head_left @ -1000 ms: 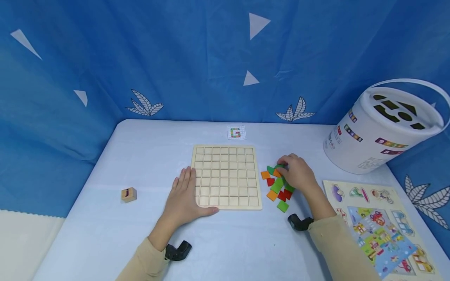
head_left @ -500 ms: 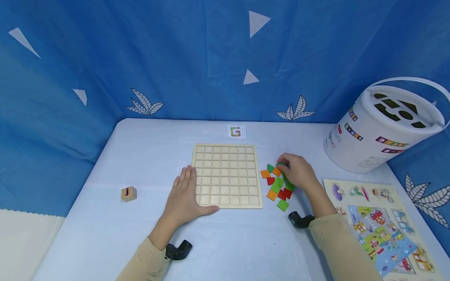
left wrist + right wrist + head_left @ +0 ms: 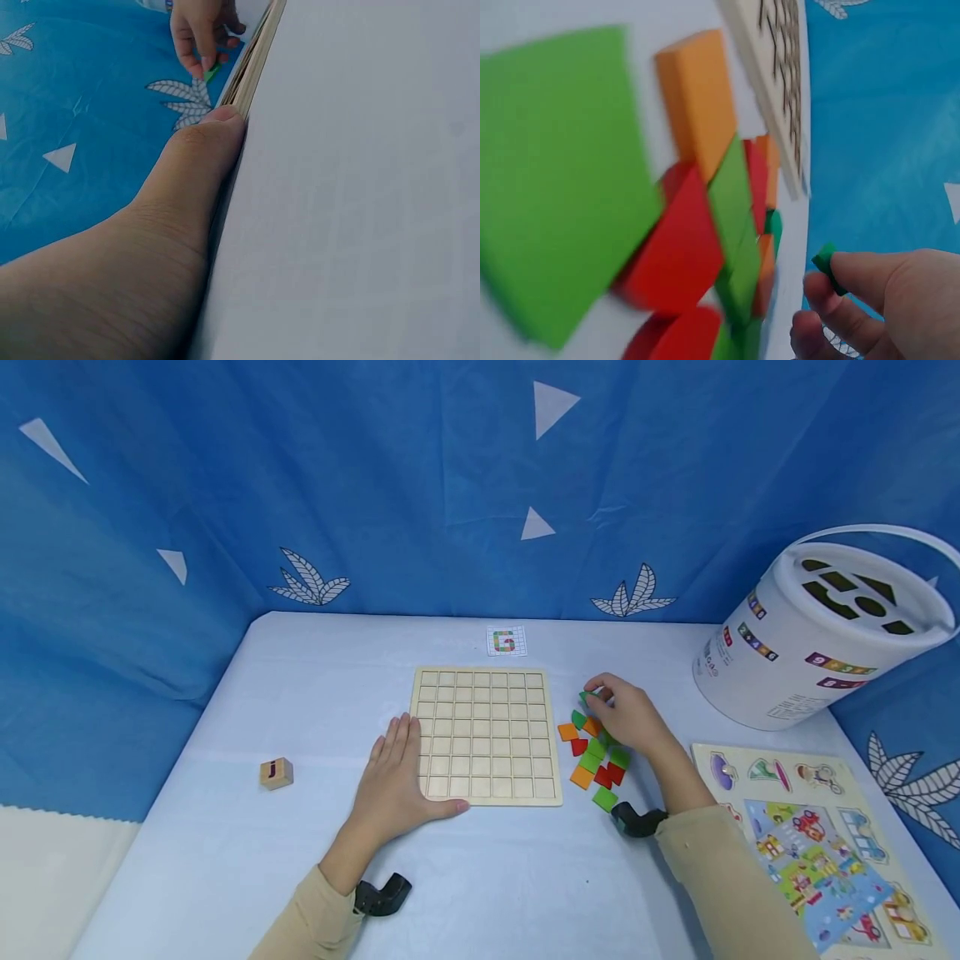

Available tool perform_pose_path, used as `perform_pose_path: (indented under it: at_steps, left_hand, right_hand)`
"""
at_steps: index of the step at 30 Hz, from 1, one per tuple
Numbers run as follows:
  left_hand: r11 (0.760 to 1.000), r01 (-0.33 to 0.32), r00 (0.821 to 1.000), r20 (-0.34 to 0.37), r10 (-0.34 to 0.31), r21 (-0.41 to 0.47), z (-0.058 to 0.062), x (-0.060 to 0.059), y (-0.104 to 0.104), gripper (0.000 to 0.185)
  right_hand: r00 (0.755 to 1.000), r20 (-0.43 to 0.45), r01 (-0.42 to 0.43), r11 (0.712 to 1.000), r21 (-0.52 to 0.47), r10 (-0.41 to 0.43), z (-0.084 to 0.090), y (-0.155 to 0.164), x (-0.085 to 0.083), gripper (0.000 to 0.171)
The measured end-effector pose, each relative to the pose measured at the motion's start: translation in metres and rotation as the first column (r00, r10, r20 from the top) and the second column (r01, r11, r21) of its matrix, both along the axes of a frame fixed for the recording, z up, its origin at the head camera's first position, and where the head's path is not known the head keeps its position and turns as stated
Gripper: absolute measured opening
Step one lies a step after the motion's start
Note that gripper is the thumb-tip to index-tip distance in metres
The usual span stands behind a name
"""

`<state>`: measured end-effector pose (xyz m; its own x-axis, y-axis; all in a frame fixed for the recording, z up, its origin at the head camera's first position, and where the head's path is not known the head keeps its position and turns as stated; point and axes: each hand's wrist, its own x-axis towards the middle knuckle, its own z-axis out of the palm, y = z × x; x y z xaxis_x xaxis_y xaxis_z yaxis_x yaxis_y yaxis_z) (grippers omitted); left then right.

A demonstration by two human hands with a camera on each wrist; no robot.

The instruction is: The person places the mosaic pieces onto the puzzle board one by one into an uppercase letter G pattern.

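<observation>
Right hand (image 3: 628,718) pinches a green tile (image 3: 587,696) in its fingertips, just above the tile pile (image 3: 594,758), centre-right of frame. Left hand (image 3: 393,785) lies flat, fingers straight, against the grid board (image 3: 486,735). Bucket (image 3: 817,635) upper right, letter cube (image 3: 276,772) left. Since a second ago, the tile has lifted off the pile.

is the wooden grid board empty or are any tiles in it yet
Empty. Every cell of the wooden grid board shows bare wood. The coloured tiles lie in a heap beside it, and the right hand pinches one green tile.
</observation>
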<state>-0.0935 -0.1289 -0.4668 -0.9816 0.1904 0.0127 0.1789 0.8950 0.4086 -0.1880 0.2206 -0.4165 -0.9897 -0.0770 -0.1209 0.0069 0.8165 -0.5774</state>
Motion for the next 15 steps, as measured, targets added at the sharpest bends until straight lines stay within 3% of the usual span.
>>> perform_pose_path:
  at_steps: [8, 15]
  left_hand:
    - [1.000, -0.013, 1.000, -0.006, 0.012, -0.027, -0.002, 0.001, 0.001, 0.145]
    - [1.000, -0.013, 1.000, -0.014, 0.013, -0.027, -0.002, 0.000, 0.002, 0.144]
  right_hand:
    - [1.000, -0.012, -0.003, 0.998, -0.064, 0.002, 0.005, -0.028, -0.011, 0.020]
    - [0.998, -0.022, -0.063, 0.988, -0.141, 0.061, 0.004, -0.060, -0.017, 0.014]
